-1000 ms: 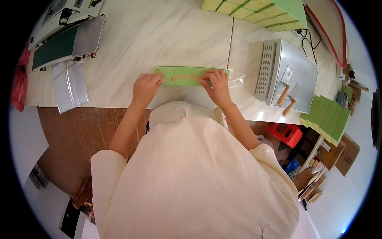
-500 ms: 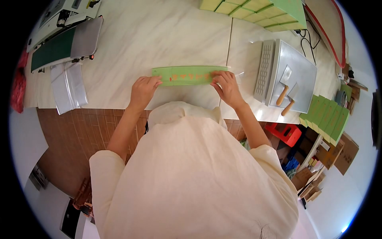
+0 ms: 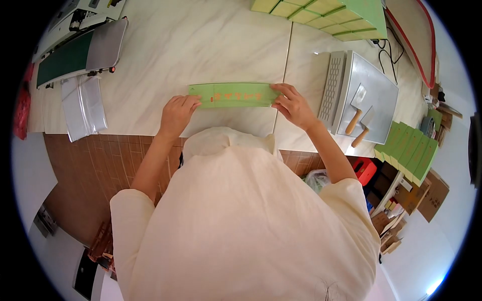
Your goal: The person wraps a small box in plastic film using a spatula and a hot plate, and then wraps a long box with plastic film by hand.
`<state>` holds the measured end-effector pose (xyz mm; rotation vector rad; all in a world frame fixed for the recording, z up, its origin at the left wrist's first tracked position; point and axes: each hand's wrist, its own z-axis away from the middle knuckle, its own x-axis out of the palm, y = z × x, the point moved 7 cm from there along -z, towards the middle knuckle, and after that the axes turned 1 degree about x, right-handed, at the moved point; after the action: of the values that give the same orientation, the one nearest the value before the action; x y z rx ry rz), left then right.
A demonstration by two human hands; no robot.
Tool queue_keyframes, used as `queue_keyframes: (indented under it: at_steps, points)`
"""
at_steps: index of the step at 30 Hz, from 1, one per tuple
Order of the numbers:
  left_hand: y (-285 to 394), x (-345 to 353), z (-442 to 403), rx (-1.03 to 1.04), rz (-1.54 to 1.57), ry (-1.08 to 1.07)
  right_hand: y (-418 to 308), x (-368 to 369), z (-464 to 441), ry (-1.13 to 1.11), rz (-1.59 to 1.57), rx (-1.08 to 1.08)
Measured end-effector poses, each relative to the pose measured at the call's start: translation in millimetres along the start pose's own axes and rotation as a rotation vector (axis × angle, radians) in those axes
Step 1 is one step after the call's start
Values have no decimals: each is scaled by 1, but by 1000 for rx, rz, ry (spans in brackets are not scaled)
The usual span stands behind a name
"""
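Observation:
A long, flat green box (image 3: 238,95) with orange characters and a small red mark lies crosswise on the marble-patterned table, close in front of me. My left hand (image 3: 178,113) grips its lower left corner, fingers bent and pressed together. At the opposite end, my right hand (image 3: 293,104) holds the box's short edge between thumb and fingers. Part of each end is hidden behind my fingertips.
Right of the box stands a metal-topped device (image 3: 369,95) carrying two wooden-handled scrapers (image 3: 357,113). Green boxes are stacked at the back (image 3: 326,17) and lower right (image 3: 409,148). Clear plastic bags (image 3: 84,108) lie left, below a machine with a green belt (image 3: 65,57).
My right hand has shifted outward from the box's top face to its right end. The clear film that stuck out past that end no longer shows. My left hand stays at the left corner.

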<state>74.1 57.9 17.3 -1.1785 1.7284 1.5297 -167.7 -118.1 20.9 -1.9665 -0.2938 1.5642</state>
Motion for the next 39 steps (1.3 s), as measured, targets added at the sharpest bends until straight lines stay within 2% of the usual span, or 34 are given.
queue_keyframes:
  at_steps: [9, 11, 13, 17, 30, 33, 39]
  points:
    - [-5, 0, -1, -58, 30, -28, 3, 2, -1, -100, -76, 92]
    - [-4, -1, -4, -72, 63, -29, 12, 1, 0, -52, -229, 222]
    - [-8, -1, -4, -197, 55, -47, 17, 5, 1, -27, -284, 260]
    - [-14, 2, -7, -224, 106, -18, 23, 7, -1, 3, -395, 366]
    - [-17, 4, -6, -312, 168, 47, 28, 10, -6, 13, -376, 399]
    - [-17, 5, -6, -353, 198, 76, 26, 9, -7, 42, -319, 350]
    - [-17, 5, -3, -427, 239, 143, 31, 12, -5, 107, -259, 470]
